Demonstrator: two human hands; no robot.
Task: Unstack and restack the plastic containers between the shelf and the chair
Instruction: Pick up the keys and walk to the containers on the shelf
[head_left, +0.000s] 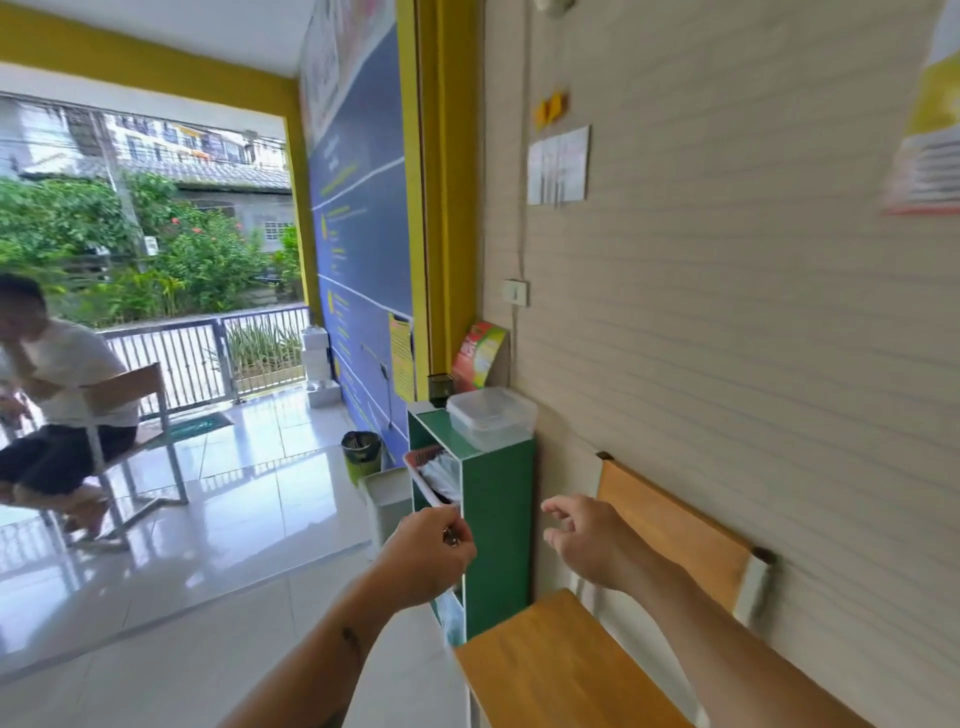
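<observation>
- The green shelf is standing against the ribbed beige wall; it is a narrow, boxy, smooth-painted unit with open compartments facing left.
- The plastic containers are sitting on top of the shelf: clear, rounded-corner rectangular tubs, stacked, though blur is hiding how many.
- Behind them on the shelf top, a small dark cup and a red-and-green packet are leaning at the wall.
- Inside the shelf's upper compartment, a pinkish basket holding crumpled white material is tilting outward.
- The chair is waiting just right of the shelf, with a flat, matte wooden seat and a wooden back panel.
- Your left hand is hovering at the shelf's front edge, below the containers, fingers curled together around something small and shiny; I cannot tell what.
- Your right hand is reaching beside the shelf's right flank, over the chair, fingers spread apart and holding nothing.
- Left of the shelf, a dark mesh bin is standing on glossy white tiles.
</observation>
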